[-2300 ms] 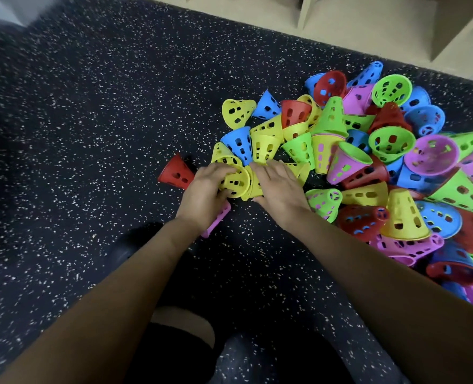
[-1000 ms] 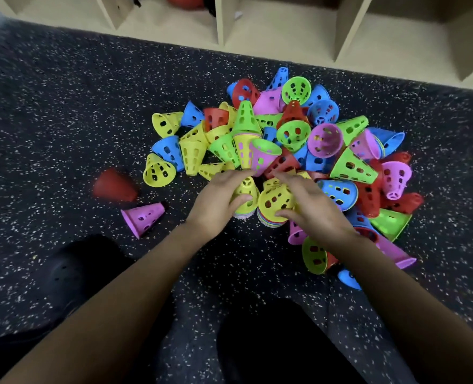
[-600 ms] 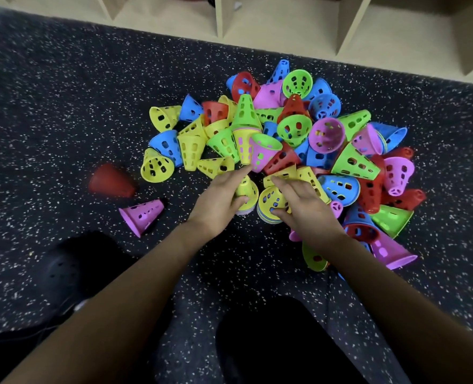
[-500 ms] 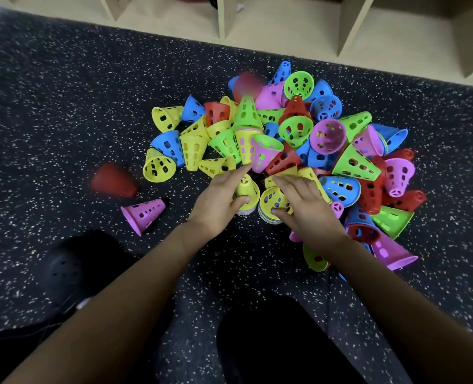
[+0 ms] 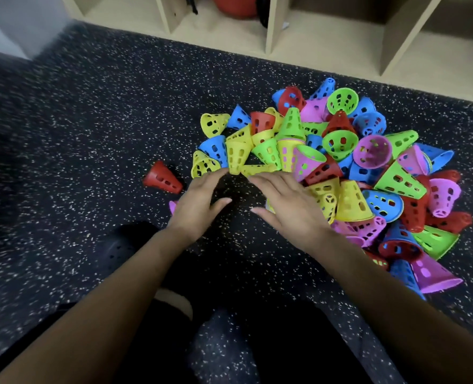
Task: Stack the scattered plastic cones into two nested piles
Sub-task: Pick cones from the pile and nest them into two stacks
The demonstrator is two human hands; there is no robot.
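A heap of perforated plastic cones point(image 5: 340, 167) in yellow, green, blue, red and pink lies on the dark speckled floor. My left hand point(image 5: 199, 202) hovers flat with straight fingers at the heap's near left edge, holding nothing. My right hand point(image 5: 288, 205) is spread flat beside it, its far side touching a yellow cone point(image 5: 324, 195). A patch of bare floor shows between the two hands. A red cone point(image 5: 161, 178) lies alone to the left, and a pink cone point(image 5: 172, 207) peeks out from under my left hand.
Wooden shelf cubbies point(image 5: 271, 26) run along the far edge of the floor, with a red object inside one. My dark-clothed legs point(image 5: 243, 328) and a dark shoe point(image 5: 121, 245) are at the bottom. Speckled floor point(image 5: 91, 120) stretches to the left.
Both hands have let go of the yellow nested cones they held half a second ago and now lie flat and apart. The view shifted, moving the heap to the right.
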